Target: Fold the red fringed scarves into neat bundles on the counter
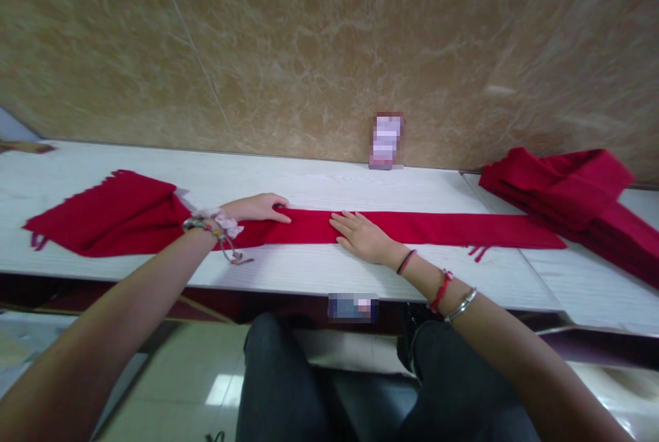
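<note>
1 red cloth [453,229]: left hand [261,207] pinching its edge, right hand [364,237] spread flat atop.

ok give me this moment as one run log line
left hand: curled at red cloth | right hand: flat on it | folded red pile: on white table, right side

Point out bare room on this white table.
Bare: the white table between the red strip and wall, left of the blurred item; also a narrow front band between left hand and right hand. Crowded: the rear right, under the folded red cloth.
</note>
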The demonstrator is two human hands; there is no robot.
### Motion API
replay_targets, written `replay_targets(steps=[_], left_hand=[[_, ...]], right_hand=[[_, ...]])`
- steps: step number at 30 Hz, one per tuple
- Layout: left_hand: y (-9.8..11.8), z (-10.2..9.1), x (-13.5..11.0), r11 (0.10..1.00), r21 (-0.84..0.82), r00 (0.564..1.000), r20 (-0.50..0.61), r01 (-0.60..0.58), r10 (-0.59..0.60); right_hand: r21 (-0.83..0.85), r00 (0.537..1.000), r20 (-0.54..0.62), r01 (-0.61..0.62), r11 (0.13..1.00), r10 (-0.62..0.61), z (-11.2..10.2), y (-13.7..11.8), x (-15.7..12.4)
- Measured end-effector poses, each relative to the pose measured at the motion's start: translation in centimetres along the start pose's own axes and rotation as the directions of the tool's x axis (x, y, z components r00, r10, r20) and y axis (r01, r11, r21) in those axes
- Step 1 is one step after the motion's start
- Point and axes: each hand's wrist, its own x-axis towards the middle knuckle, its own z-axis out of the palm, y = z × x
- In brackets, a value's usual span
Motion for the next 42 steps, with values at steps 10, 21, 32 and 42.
replay_targets(steps=[10,21,32,42], left_hand=[[2.0,0.2,2.2,0.995,-0.063,0.997,0.019,-0.075,0.076],[2.4,4.8,-1.4,0.946,0.320,0.886,-0.421,-0.055,0.194],[1.2,5.6,-4.0,0.913,0.403,0.977,-0.159,-0.069,0.144],[5.0,6.8,-2.4,0.880,0.441,0.947,-0.169,-0.176,0.273]], right_hand=[[-0.015,0.996,-0.068,0.051,0.999,-0.052,-0.1,0.0,0.1],[-0.069,0.999,-0.030,-0.014,0.998,0.012,0.1,-0.1,-0.2],[-0.082,0.992,0.020,-0.125,0.989,0.127,-0.6,0.9,-1.9],[-0.067,0.975,0.023,-0.219,0.973,0.221,-0.8,2.9,-4.1]])
